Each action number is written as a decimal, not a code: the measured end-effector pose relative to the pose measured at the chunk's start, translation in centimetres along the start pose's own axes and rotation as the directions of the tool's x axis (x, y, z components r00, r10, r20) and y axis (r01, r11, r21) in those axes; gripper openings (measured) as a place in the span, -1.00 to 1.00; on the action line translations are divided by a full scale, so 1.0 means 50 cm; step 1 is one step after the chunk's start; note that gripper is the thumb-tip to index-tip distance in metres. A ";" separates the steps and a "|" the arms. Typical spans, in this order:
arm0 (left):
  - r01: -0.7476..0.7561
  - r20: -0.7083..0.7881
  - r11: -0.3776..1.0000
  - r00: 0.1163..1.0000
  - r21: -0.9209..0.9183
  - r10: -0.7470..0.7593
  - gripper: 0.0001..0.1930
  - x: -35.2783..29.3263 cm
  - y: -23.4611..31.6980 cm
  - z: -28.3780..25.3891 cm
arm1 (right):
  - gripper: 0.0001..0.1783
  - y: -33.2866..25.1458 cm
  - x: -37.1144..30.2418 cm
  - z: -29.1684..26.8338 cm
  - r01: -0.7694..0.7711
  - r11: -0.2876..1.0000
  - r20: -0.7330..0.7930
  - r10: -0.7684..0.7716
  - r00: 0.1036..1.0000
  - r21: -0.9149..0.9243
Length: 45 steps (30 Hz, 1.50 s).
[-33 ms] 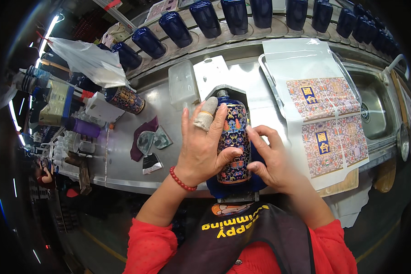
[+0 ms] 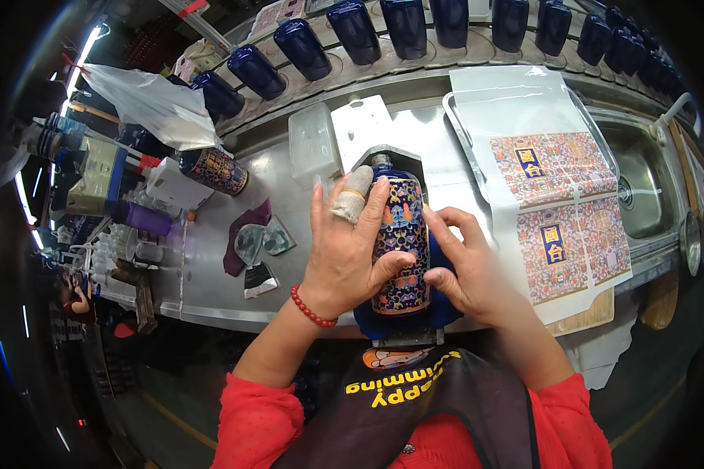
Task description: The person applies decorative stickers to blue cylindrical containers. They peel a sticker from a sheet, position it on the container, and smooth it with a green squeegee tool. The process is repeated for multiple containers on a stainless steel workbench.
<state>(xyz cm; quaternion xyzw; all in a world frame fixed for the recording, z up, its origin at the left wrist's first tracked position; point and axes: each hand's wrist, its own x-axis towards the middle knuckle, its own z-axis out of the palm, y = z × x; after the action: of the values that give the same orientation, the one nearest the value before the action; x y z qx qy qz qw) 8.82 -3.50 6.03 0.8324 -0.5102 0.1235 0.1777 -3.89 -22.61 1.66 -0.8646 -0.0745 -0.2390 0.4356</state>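
A dark blue bottle (image 2: 401,270) with a colourful floral pattern lies in a cradle, its neck pointing away from me. My left hand (image 2: 348,250) holds it along the left side, thumb and forefinger across the patterned face. A grey cloth cover wraps one finger of that hand; the other fingers are spread. At the bottle's right edge is my right hand (image 2: 473,270), open, with the forefinger and thumb apart and their tips near or against the side. Blue cloth (image 2: 446,309) shows under the bottle.
Printed floral sheets (image 2: 559,227) lie on a tray at right, beside a metal sink (image 2: 649,184). Plain blue bottles (image 2: 407,31) line a conveyor at the back. Leftward are a patterned bottle (image 2: 219,170), cloth pieces (image 2: 250,238) and a clear plastic box (image 2: 311,141).
My right hand has shifted slightly, its forefinger and thumb moving a little along the bottle's right edge. The left hand and the bottle have stayed in place.
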 end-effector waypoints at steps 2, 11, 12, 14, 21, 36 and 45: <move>0.010 0.004 1.000 1.000 -0.002 -0.010 -0.02 0.000 0.000 0.000 | -0.23 0.010 0.028 -0.003 -0.003 1.000 0.012 0.003 1.000 -0.005; 0.017 0.000 0.999 1.000 -0.036 -0.017 0.00 -0.001 -0.007 0.006 | -0.35 0.020 0.089 -0.001 -0.031 0.999 0.029 0.031 0.999 0.026; 0.018 -0.001 0.999 1.000 -0.038 -0.018 0.00 -0.002 -0.007 0.006 | -0.36 0.019 0.090 -0.002 -0.027 0.999 0.019 0.026 0.999 0.021; 0.017 -0.002 0.999 1.000 -0.045 -0.017 0.00 -0.001 -0.008 0.007 | -0.37 0.019 0.092 -0.004 -0.007 1.000 0.005 0.007 1.000 0.000; 0.018 0.003 0.998 1.000 -0.066 -0.018 0.00 0.000 -0.008 0.007 | -0.41 0.022 0.099 -0.006 0.044 0.999 -0.016 -0.044 0.999 -0.013; 0.011 0.000 0.997 1.000 -0.077 -0.011 0.02 -0.001 -0.009 0.009 | -0.45 0.032 0.102 0.000 0.046 0.996 -0.008 -0.045 0.999 0.076; 0.008 -0.005 0.996 1.000 -0.088 -0.008 0.01 -0.002 -0.010 0.010 | -0.41 0.026 0.096 -0.003 0.046 0.999 -0.004 -0.046 0.999 0.022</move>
<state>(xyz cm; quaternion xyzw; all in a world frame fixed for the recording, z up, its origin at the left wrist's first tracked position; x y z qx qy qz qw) 9.24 -3.45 5.45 0.8255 -0.5113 0.1025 0.2161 0.69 -23.90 3.07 -0.8575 -0.0961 -0.2495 0.4395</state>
